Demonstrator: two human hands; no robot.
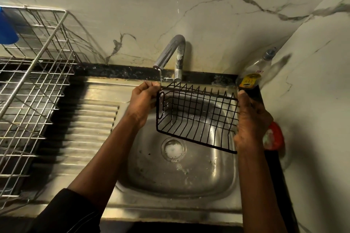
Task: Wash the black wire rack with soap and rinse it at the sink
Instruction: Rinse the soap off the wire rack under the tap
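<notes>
The black wire rack (197, 117) hangs tilted above the steel sink (217, 178), just below and right of the curved tap (171, 53). A thin trickle of water falls from the spout onto the rack's upper left corner. My left hand (143, 103) pinches that left end near the top wire. My right hand (250, 119) grips the rack's right end, fingers wrapped round the side wires. Foam sits on the sink's drain (173, 149).
A large silver wire dish rack (32, 85) stands on the ribbed drainboard at the left, with a blue item (7, 28) at its far corner. A clear bottle with a yellow label (250, 77) and a red-and-white object (274, 136) sit by the right wall.
</notes>
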